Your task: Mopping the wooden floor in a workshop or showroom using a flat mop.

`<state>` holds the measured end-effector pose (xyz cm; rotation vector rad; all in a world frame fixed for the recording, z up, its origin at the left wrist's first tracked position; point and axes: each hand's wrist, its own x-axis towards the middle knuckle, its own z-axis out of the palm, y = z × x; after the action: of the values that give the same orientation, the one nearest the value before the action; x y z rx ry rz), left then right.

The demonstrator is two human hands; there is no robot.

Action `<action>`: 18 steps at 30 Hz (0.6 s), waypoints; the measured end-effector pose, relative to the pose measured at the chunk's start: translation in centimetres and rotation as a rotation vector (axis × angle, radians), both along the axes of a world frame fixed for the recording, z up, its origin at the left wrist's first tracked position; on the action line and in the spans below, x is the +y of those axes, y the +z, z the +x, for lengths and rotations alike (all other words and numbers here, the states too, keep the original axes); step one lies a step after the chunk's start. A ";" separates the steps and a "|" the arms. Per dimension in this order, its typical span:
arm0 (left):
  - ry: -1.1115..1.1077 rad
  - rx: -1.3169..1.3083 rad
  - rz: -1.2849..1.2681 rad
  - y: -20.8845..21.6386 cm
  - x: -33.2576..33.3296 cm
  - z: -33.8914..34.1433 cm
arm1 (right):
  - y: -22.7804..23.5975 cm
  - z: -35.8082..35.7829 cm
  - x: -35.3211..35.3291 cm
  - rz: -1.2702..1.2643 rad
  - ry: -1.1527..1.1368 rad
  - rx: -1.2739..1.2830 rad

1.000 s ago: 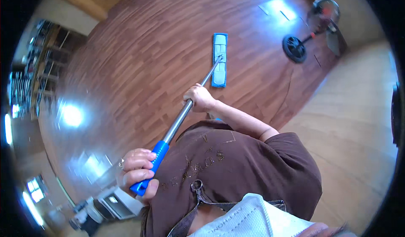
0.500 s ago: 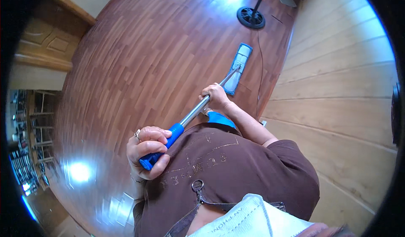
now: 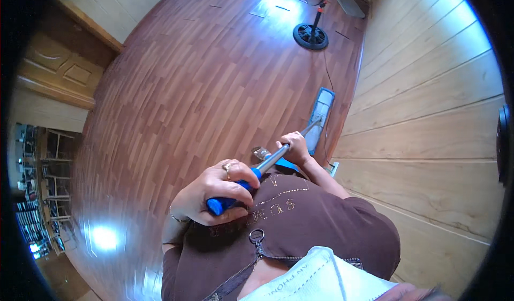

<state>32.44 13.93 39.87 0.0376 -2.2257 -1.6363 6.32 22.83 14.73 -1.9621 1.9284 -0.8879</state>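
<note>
A flat mop runs from in front of my chest toward the wall on the right. My left hand [image 3: 222,186], with a ring on one finger, is wrapped round the blue grip [image 3: 220,205] at the pole's top end. Further down, my right hand [image 3: 295,147] closes round the metal pole [image 3: 274,158]. The long mop head [image 3: 320,120], pale on top with a blue fringe, lies flat on the wood floor [image 3: 182,103]. Its near end is partly behind my right hand. Part of my foot [image 3: 261,153] shows beside the pole.
A pedestal fan with a round black base [image 3: 310,36] stands at the far right. Its thin cord [image 3: 327,68] runs along the floor past the mop head to the plank wall [image 3: 417,129]. At left are a wooden door [image 3: 61,68] and a shelf rack [image 3: 53,178] holding many small items.
The mop head has shifted right and nearer, closer to the wall and over the cord. Both hands have moved right with the pole. My view has tilted, showing more of the fan.
</note>
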 end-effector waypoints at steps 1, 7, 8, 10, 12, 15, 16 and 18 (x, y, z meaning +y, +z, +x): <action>0.013 -0.002 -0.047 -0.2 -0.1 -0.1 | -0.3 -0.4 -0.4 -0.038 0.001 0.005; 0.098 -0.073 -0.107 -1.0 0.1 -0.8 | -1.2 -2.4 -1.9 -0.102 0.061 0.005; 0.109 -0.078 -0.108 -1.2 0.5 -1.0 | -1.3 -2.7 -2.1 -0.087 0.070 0.005; 0.192 -0.099 -0.098 -1.6 1.2 -1.3 | -2.2 -3.4 -2.9 -0.056 0.105 -0.013; 0.213 -0.148 -0.105 -2.4 1.5 -1.2 | -3.0 -4.6 -4.5 0.083 0.158 0.034; 0.323 -0.197 -0.026 -3.7 2.2 -1.4 | -3.8 -5.5 -7.1 0.125 0.249 0.025; 0.341 -0.201 -0.017 -3.9 2.5 -1.6 | -6.3 -6.5 -8.1 0.109 0.281 0.029; 0.385 -0.205 -0.008 -4.7 3.3 -1.7 | -6.9 -6.4 -9.3 0.076 0.340 -0.073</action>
<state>30.74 17.21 35.14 0.6173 -2.1949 -1.4621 -0.11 13.49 7.85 -2.0941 1.5033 -0.7673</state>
